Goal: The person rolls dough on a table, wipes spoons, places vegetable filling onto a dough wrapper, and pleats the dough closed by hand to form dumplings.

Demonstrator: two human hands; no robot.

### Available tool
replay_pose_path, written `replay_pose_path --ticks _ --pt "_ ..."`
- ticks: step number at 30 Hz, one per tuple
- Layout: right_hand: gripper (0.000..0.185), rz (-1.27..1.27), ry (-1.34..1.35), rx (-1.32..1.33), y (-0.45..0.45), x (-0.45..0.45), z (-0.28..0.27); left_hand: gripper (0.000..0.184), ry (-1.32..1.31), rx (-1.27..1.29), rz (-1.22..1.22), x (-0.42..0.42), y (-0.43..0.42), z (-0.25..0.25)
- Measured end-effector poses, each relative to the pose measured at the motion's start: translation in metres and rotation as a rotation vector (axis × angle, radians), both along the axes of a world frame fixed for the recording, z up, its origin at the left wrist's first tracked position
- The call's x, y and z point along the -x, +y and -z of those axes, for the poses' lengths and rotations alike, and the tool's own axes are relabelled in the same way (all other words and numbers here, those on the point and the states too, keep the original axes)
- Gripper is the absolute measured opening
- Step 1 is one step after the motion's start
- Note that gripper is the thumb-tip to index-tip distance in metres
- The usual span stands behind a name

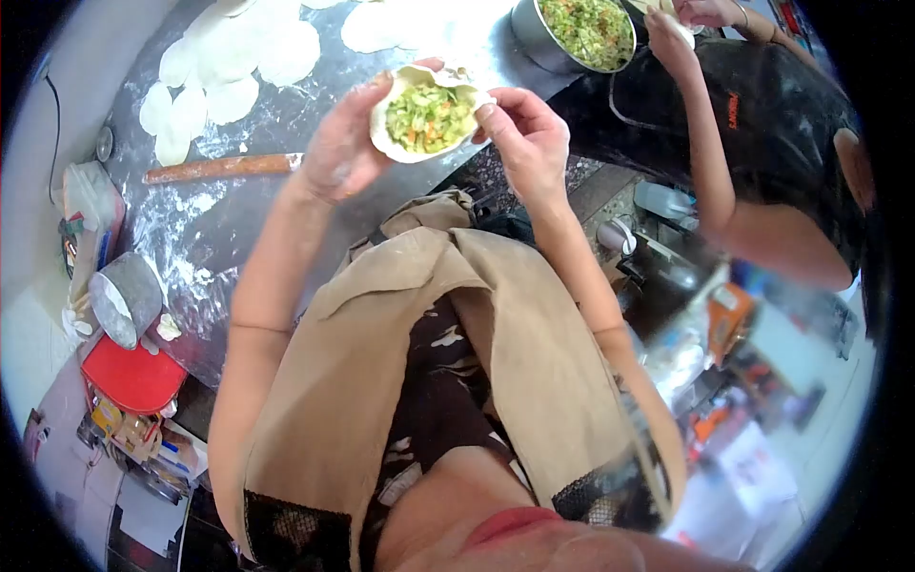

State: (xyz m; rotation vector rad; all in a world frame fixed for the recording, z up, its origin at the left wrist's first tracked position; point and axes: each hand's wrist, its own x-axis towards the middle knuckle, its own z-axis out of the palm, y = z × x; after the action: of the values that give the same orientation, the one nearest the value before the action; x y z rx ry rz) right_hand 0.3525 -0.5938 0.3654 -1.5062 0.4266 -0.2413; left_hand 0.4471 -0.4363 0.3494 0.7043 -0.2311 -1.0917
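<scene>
A round dough wrapper (383, 135) is cupped around a chopped green and orange vegetable filling (430, 118), which lies exposed on top. My left hand (351, 140) supports the wrapper from its left side and from beneath, its fingers partly hidden behind it. At the right edge, my right hand (526, 139) pinches the dough rim between thumb and fingers. Both hands are above the front edge of the floured metal table (229, 214). Flat dough rounds (232, 98) lie overlapping at the back left of the table, with a wooden rolling pin (224, 168) in front of them.
A metal pot (548, 43) of filling stands at the table's back right. Beside it, a co-worker in black (762, 124) holds another wrapper. A metal container (127, 299) stands at the left, near a red stool (133, 375). Shelves with assorted items are at the lower right.
</scene>
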Motion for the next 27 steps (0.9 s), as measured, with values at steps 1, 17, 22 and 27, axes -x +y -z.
replay_pose_path --ticks 1,17,22,27 --pt "0.013 0.03 0.001 -0.021 0.002 -0.001 0.002 0.064 0.189 0.088 -0.116 0.01 -0.003 0.005" --pt "0.018 -0.149 -0.035 0.767 -0.006 -0.006 -0.015 0.038 0.021 -0.062 -0.186 0.007 -0.013 0.012" --pt "0.015 -0.187 -0.07 0.89 -0.005 -0.007 -0.016 0.03 -0.161 -0.282 -0.2 0.006 -0.018 0.021" --pt "0.012 -0.123 -0.153 0.972 -0.003 -0.007 -0.018 0.031 -0.203 -0.334 -0.112 0.002 -0.018 0.02"
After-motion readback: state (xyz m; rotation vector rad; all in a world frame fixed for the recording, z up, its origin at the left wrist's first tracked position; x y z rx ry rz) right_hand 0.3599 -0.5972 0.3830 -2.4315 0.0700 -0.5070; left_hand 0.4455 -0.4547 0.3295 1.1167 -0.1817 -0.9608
